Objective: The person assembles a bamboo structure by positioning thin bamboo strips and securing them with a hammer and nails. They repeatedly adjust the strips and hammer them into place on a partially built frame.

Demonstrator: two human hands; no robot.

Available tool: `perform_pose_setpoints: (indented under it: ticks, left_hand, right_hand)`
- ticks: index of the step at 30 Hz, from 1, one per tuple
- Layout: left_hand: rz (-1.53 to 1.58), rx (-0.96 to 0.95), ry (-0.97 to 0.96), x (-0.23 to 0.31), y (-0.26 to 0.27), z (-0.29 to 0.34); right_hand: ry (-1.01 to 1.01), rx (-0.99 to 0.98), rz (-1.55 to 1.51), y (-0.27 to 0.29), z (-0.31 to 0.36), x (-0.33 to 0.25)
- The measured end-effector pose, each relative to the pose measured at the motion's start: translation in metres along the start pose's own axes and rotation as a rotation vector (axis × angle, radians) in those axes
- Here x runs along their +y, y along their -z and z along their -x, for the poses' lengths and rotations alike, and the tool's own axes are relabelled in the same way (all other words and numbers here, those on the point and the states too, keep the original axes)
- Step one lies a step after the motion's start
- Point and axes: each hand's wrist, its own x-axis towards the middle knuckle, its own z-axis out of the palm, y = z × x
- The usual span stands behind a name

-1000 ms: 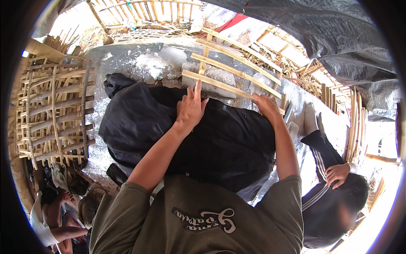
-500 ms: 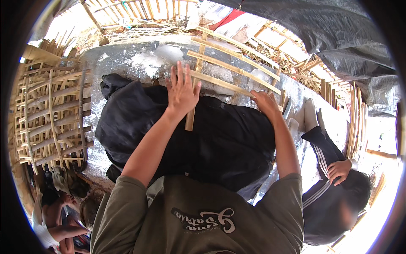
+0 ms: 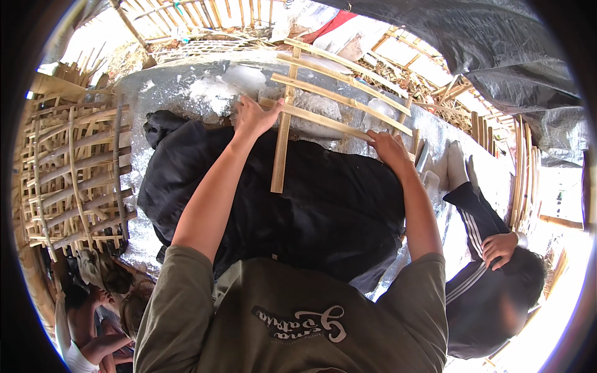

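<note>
Closest to me, at the bottom of my head view, is an olive T-shirt (image 3: 298, 298) with pale lettering across the chest. Beyond it spreads a bulky black cloth (image 3: 311, 205). At its far edge I have both hands at a bamboo lattice (image 3: 336, 96), its long slats fixed across two crosspieces. The right hand (image 3: 390, 148) is curled around the right part of the nearest slat. The left hand (image 3: 252, 117) is at that slat's left end, thumb pointing away from the fingers; I cannot tell whether it grips. The left crosspiece (image 3: 282, 149) reaches back over the cloth. To the right sits a person (image 3: 491, 298) in a black, white-striped jacket; another person (image 3: 87, 329) is at lower left. Left stands woven bamboo latticework (image 3: 74, 168). Beyond the lattice lie straw and bamboo fencing (image 3: 224, 13), with dark plastic sheeting (image 3: 497, 56) upper right.
</note>
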Motion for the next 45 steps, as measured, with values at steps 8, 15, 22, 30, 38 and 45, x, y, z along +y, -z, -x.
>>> perform_pose_setpoints:
  ticks: [8, 15, 22, 30, 38, 45]
  left_hand:
    - [0.055, -0.067, 0.017, -0.017, -0.002, -0.034]
    - [0.062, -0.069, -0.065, -0.009, 0.005, -0.022]
    - [0.118, 0.054, -0.170, -0.015, 0.002, -0.017]
    - [0.250, 0.135, -0.212, -0.018, -0.005, -0.014]
    - [0.286, 0.182, -0.245, -0.022, -0.009, -0.012]
    - [0.261, 0.320, -0.394, -0.027, -0.018, -0.018]
  right_hand:
    - [-0.004, -0.014, 0.026, 0.004, -0.002, -0.003]
    - [0.018, 0.019, 0.007, 0.000, -0.003, 0.003]
    - [0.030, 0.074, -0.054, -0.005, -0.007, 0.007]
    - [0.043, 0.117, 0.001, -0.006, -0.004, 0.008]
    - [0.035, 0.133, -0.025, 0.001, 0.000, 0.000]
    - [0.018, 0.156, -0.048, -0.006, -0.004, 0.006]
